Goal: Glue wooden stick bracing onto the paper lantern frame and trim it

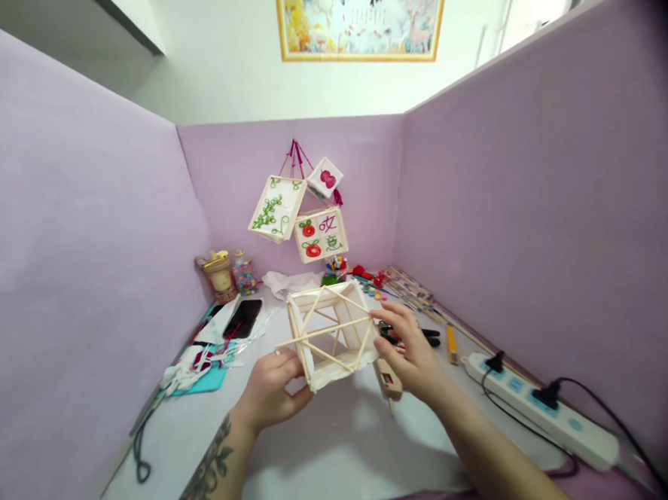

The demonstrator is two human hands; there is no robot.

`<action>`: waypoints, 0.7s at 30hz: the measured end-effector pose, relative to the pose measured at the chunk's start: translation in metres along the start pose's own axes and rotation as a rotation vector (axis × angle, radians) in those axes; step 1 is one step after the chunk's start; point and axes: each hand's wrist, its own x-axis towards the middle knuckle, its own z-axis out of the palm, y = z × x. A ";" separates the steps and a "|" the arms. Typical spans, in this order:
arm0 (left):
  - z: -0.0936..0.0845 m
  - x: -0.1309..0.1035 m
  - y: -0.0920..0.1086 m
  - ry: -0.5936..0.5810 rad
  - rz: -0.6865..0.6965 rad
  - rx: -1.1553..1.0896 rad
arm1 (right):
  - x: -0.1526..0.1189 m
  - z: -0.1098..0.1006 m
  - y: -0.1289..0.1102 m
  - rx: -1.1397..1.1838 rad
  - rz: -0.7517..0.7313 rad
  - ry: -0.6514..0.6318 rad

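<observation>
Between my hands, raised over the table, is a box-shaped lantern frame of thin wooden sticks with white covering on some sides. Sticks cross its near face, and one long stick juts out past the left edge. My left hand grips the lower left corner, fingers partly behind it. My right hand steadies the right edge with thumb and fingertips. Below and behind the right hand lies a glue gun, partly covered. Black-handled pliers rest beyond that hand.
A white power strip with plugged cables runs along the right wall. A yellow utility knife lies near it. On the left are a phone, scraps and a turquoise sheet. Decorated lanterns hang at the back, above beads and sticks.
</observation>
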 end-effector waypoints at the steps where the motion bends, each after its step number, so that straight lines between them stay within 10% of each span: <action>1: 0.000 0.000 0.000 -0.001 0.000 0.002 | 0.000 0.000 0.000 -0.004 0.007 -0.009; 21: 0.001 0.001 0.004 -0.067 -0.022 -0.013 | -0.015 0.012 0.016 0.601 0.260 -0.108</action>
